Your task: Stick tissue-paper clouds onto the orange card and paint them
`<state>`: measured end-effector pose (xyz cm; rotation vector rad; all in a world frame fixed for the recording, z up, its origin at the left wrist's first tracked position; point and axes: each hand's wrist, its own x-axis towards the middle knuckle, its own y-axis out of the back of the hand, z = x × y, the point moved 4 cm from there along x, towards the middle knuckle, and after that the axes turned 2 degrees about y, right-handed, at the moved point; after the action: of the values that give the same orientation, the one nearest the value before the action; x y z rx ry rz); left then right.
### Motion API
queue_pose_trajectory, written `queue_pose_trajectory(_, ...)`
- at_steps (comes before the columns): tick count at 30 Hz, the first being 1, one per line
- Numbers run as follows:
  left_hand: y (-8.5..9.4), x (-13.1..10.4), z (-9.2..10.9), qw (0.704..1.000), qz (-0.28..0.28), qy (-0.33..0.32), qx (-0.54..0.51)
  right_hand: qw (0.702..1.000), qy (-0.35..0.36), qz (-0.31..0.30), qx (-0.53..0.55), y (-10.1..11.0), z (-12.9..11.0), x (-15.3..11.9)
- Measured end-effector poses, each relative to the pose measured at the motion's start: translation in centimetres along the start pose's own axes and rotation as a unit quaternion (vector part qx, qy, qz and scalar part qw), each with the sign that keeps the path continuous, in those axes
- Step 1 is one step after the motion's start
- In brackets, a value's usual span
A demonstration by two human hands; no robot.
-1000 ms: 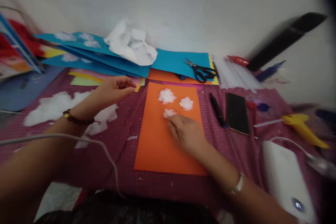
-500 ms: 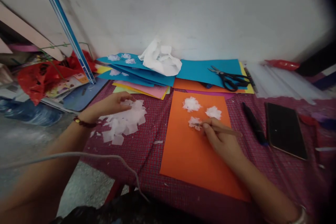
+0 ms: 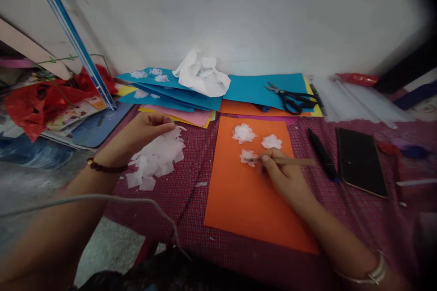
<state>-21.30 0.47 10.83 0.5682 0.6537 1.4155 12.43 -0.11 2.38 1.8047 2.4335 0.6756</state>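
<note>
My left hand (image 3: 150,131) is pinched at the far side of a loose pile of white paper squares (image 3: 155,157). A small white paper piece (image 3: 180,127) sticks out at its fingertips. My right hand (image 3: 285,175) grips a thin brown stick-like tool (image 3: 297,161) like a pen. Its fine tip touches a small white paper tuft (image 3: 248,158) on the orange sheet (image 3: 246,204). Two fuller tufts lie above it: a round white tuft (image 3: 243,133) and another white tuft (image 3: 271,141) just beyond my right fingers.
Behind are blue sheets (image 3: 239,88) with black-handled scissors (image 3: 290,99) and crumpled white paper (image 3: 201,75). A black marker (image 3: 322,154) and a dark phone-like slab (image 3: 362,161) lie at right. A pale cable (image 3: 112,198) crosses in front of my left forearm.
My left hand's fingers have closed into a pinch, with a paper piece now showing at the tips. My right hand stays at the same tuft. The whole view has shifted slightly.
</note>
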Motion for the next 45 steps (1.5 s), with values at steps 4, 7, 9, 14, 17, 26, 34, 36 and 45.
queue_pose_trajectory(4,-3.7,0.5,1.1,0.988,-0.118,0.038,-0.095,0.999,-0.004,0.015,0.029,-0.1,0.2,0.1)
queue_pose_trajectory(7,-6.6,0.7,2.0,0.975,-0.179,0.048,-0.12,0.998,-0.012,0.018,0.054,-0.2,0.4,0.2)
queue_pose_trajectory(9,-8.2,0.7,2.9,0.969,-0.205,0.032,-0.134,0.998,-0.018,0.018,0.065,-0.3,0.5,0.3)
queue_pose_trajectory(14,-11.5,0.6,4.9,0.941,-0.31,-0.022,-0.137,0.995,-0.029,0.019,0.089,-0.4,0.9,0.4)
queue_pose_trajectory(17,-13.0,1.5,5.0,0.945,-0.317,-0.077,-0.041,0.996,-0.032,0.02,0.086,-0.3,0.9,0.4)
queue_pose_trajectory(26,-14.5,4.1,5.3,0.955,-0.175,-0.206,0.121,0.999,0.004,0.017,0.029,-0.1,0.4,0.0)
queue_pose_trajectory(34,-14.8,4.6,3.7,0.964,-0.166,-0.199,0.06,1.0,0.002,0.005,-0.017,0.1,-0.1,0.1)
queue_pose_trajectory(36,-14.8,4.6,3.6,0.965,-0.165,-0.198,0.048,1.0,0.002,0.001,-0.01,0.0,0.0,0.2)
queue_pose_trajectory(45,-14.9,4.5,3.8,0.966,-0.168,-0.192,0.029,0.997,-0.029,-0.008,0.064,-1.0,0.9,0.4)
